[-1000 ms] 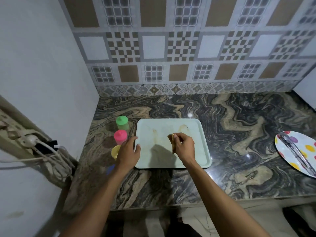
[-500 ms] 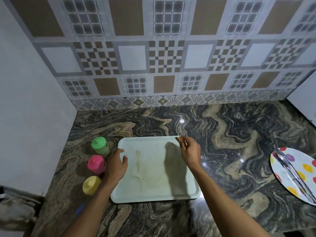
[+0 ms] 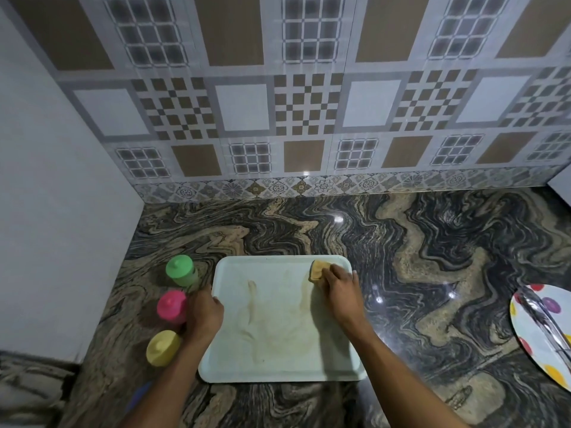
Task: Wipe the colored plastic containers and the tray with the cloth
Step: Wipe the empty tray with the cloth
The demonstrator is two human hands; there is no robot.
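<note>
Tan folded cloth (image 3: 318, 270) clenched under right hand (image 3: 340, 288) fingers; left hand (image 3: 204, 313) grips pale rectangular plastic tray (image 3: 278, 366) edge. Risk: wet smears spreading, tray sliding.

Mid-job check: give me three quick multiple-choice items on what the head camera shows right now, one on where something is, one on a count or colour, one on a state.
1. Where on the tray is the cloth?
A. far right corner
B. near left corner
C. off the tray

2. How many capped containers stand left of the tray?
A. one
B. three
C. five

3. What is the tray's surface like?
A. spotless
B. brownish smears
C. covered with food

Answers: 1 A, the right hand presses the cloth there. 2 B, the green container, pink container and yellow container. 3 B, streaks cross its middle while the left hand grips its left rim.
</note>
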